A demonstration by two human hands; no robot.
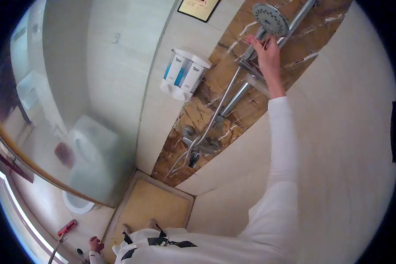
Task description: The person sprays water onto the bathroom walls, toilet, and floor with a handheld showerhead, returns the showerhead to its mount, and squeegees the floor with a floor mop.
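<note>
Up at the top right, my right hand (pixel 269 59) has its fingers closed around the neck of a chrome shower head (pixel 270 20), just below the round spray face. The shower head sits in a bracket on a slanting chrome rail (pixel 236 97). From its handle a metal hose (pixel 226 90) runs down to the mixer tap (pixel 196 143). At the lower left, my left hand (pixel 96 244) hangs low with curled fingers, away from the fittings. Whatever it may hold is hidden.
A white twin soap dispenser (pixel 185 74) is fixed to the wall beside the brown marble strip (pixel 222 48). Behind a frosted curved glass panel (pixel 114 88) are a toilet (pixel 78 202) and a red-headed floor mop (pixel 67 228). A raised kerb (pixel 119 211) edges the yellowish shower floor.
</note>
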